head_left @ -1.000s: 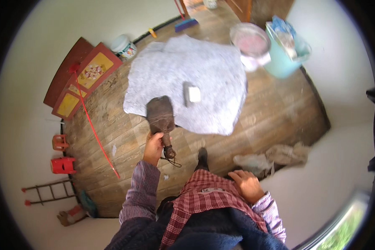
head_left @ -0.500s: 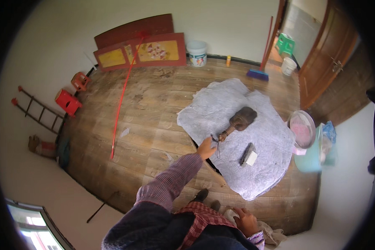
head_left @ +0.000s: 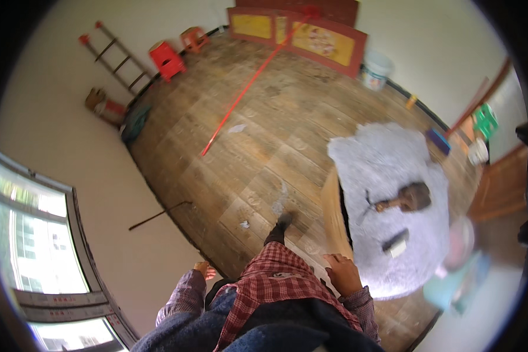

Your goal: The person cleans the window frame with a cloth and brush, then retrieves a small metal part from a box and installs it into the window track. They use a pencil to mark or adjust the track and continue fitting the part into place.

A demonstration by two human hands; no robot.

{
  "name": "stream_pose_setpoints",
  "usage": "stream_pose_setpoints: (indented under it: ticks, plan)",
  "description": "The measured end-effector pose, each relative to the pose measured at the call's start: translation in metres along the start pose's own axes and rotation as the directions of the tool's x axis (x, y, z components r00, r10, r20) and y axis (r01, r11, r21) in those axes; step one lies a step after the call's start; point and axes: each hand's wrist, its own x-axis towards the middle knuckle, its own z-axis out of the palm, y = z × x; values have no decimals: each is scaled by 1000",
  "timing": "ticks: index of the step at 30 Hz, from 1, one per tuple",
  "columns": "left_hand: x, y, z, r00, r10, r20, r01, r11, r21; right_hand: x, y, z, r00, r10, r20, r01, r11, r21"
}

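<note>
My left hand (head_left: 204,270) hangs at my side, low and empty, fingers loosely apart. Beside my hip, my right hand (head_left: 341,273) is also empty, with its fingers slightly spread near the edge of a pale grey fluffy rug (head_left: 393,205). On the rug lies a dark brush with a wooden handle (head_left: 407,199). A small dark and white block (head_left: 395,243) rests nearer to me on the same rug. My foot (head_left: 280,226) steps on the wooden plank floor (head_left: 246,164).
A long red pole (head_left: 249,85) lies across the floor. Red stools (head_left: 166,57), a small ladder (head_left: 112,51), framed red and yellow panels (head_left: 311,36), a white bucket (head_left: 375,69), a pink basin (head_left: 460,243) and a window (head_left: 29,234) ring the room.
My left hand has let go of the brush, which now lies on the rug. The view has swung round to the left and my left arm has dropped to my side.
</note>
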Motion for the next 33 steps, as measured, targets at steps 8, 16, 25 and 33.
stream_pose_setpoints:
  ticks: [8, 16, 25, 33]
  plan:
    - [80, 40, 26, 966, 55, 254, 38, 938, -346, 193, -10, 8, 977, -126, 173, 141, 987, -79]
    - [93, 239, -18, 978, 206, 22, -182, 904, -388, 371, -70, -21, 935, -244, 256, 254, 967, -5]
    - [148, 294, 30, 853, -66, 518, 300, 874, -382, 466, -27, -48, 975, -80, 207, 105, 988, -112]
    - [94, 447, 134, 932, 294, 211, -252, 945, -207, 581, 65, -86, 939, 3, 343, 49, 989, -142]
